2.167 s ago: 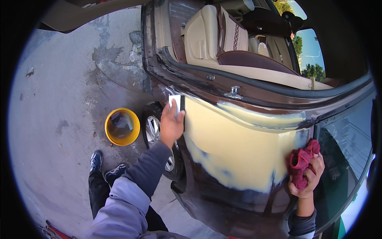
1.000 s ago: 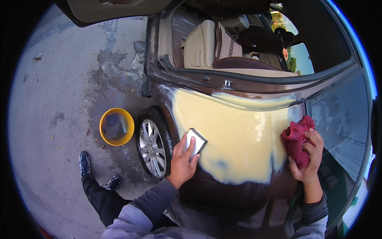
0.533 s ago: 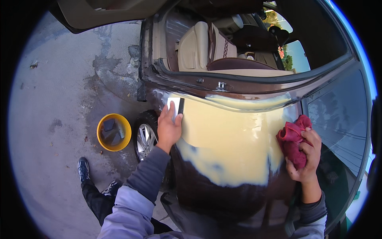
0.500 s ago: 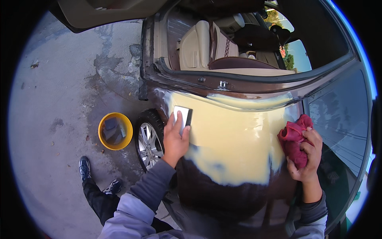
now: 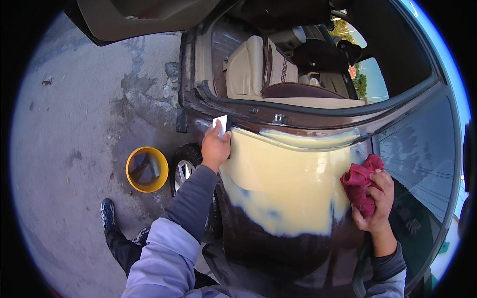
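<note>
My left hand (image 5: 216, 146) is closed on a white, black-edged flat block (image 5: 221, 126) at the upper-left edge of a pale cream patch (image 5: 278, 188) on the dark brown body panel (image 5: 276, 253) of a car. My right hand (image 5: 377, 208) grips a bunched red cloth (image 5: 361, 181) against the right side of that patch, beside a dark window (image 5: 417, 154).
Left of the wheel (image 5: 184, 166), a yellow bucket (image 5: 163, 169) with dark water stands on stained concrete (image 5: 64, 164). The open car interior shows a beige seat (image 5: 246, 69) above the panel; a raised door (image 5: 134, 22) hangs at top left. My feet are at lower left.
My left hand with the block has moved up and down along the patch's left side and is back at its upper edge. My right hand stays on the cloth; the view has shifted slightly.
</note>
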`<action>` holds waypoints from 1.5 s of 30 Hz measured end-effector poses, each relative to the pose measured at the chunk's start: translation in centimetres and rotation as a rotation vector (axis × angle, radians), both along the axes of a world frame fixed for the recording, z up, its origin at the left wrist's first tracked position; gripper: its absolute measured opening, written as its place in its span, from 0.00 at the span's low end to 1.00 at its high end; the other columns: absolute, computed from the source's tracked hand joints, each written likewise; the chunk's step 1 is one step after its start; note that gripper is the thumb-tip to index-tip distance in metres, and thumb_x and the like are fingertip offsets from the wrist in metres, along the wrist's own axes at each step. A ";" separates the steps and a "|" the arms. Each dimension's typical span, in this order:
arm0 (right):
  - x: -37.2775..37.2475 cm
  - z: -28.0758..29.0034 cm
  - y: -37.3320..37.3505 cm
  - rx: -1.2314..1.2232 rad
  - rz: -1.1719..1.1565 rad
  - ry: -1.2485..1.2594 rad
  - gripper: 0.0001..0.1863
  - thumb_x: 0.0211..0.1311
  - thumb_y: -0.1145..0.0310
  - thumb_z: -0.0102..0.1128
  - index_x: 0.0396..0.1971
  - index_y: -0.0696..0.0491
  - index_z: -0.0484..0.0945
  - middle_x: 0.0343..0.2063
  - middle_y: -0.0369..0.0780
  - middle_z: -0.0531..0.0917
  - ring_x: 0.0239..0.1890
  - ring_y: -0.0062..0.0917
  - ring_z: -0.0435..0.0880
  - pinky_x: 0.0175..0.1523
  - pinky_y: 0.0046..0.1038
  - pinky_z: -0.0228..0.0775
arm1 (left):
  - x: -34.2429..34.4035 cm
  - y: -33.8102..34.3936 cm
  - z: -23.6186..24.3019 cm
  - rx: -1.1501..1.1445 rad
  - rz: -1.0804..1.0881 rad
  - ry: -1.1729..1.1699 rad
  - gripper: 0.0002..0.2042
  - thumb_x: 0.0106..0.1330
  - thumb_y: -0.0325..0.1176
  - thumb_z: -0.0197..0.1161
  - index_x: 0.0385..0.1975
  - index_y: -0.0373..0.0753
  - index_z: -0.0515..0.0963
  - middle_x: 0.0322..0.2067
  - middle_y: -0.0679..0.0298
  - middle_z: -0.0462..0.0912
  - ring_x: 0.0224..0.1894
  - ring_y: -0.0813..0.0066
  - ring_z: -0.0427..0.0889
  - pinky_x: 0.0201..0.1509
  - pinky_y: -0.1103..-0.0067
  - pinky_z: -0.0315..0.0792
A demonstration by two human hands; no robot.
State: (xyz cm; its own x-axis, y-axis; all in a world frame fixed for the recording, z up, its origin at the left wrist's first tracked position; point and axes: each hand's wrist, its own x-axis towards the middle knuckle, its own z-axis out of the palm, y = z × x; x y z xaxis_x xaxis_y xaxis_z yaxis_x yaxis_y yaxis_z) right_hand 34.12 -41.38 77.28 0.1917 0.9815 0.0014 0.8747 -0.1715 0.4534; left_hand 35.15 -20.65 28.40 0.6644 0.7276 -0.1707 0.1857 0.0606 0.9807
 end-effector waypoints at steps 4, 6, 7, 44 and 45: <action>0.1 0.0 0.1 0.017 0.018 0.002 0.27 0.37 0.63 0.76 0.42 0.51 0.78 0.55 0.49 0.83 0.62 0.56 0.81 0.69 0.62 0.70 | -1.2 1.1 5.0 -0.224 0.010 -0.033 0.33 0.76 0.44 0.66 0.76 0.33 0.71 0.67 0.33 0.77 0.69 0.38 0.78 0.73 0.62 0.73; 0.1 0.1 0.2 0.014 0.007 -0.005 0.28 0.37 0.62 0.76 0.43 0.51 0.78 0.55 0.49 0.83 0.62 0.55 0.81 0.69 0.62 0.70 | -4.9 -2.7 10.5 0.001 -0.057 -0.011 0.33 0.77 0.43 0.65 0.78 0.38 0.70 0.70 0.32 0.75 0.68 0.31 0.77 0.73 0.61 0.73; 0.0 0.1 0.2 0.005 0.005 0.003 0.28 0.37 0.62 0.76 0.43 0.51 0.78 0.55 0.48 0.83 0.62 0.55 0.81 0.69 0.62 0.70 | -7.0 -5.4 13.3 0.038 -0.080 -0.041 0.33 0.75 0.41 0.68 0.79 0.39 0.70 0.72 0.33 0.72 0.66 0.32 0.77 0.73 0.59 0.73; 0.2 0.4 -0.5 -0.063 -0.057 -0.023 0.28 0.43 0.54 0.73 0.45 0.50 0.77 0.53 0.50 0.82 0.61 0.57 0.80 0.69 0.68 0.68 | 1.3 4.6 -5.8 -0.384 -0.092 0.059 0.32 0.77 0.43 0.69 0.75 0.32 0.72 0.62 0.38 0.84 0.64 0.44 0.85 0.68 0.65 0.77; 0.1 0.4 -0.6 -0.049 -0.059 -0.010 0.28 0.43 0.54 0.73 0.45 0.50 0.77 0.53 0.50 0.82 0.61 0.57 0.80 0.69 0.68 0.68 | 0.6 4.8 -4.8 -0.446 -0.031 0.047 0.32 0.77 0.43 0.69 0.76 0.32 0.72 0.62 0.38 0.84 0.64 0.44 0.85 0.68 0.66 0.77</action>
State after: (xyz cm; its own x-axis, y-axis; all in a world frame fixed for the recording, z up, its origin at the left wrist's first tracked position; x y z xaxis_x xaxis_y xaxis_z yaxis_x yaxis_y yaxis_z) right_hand 34.27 -41.96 77.64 0.2489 0.9675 -0.0441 0.8594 -0.1997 0.4707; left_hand 35.74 -15.88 23.62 0.6683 0.5560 -0.4943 0.2380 0.4697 0.8501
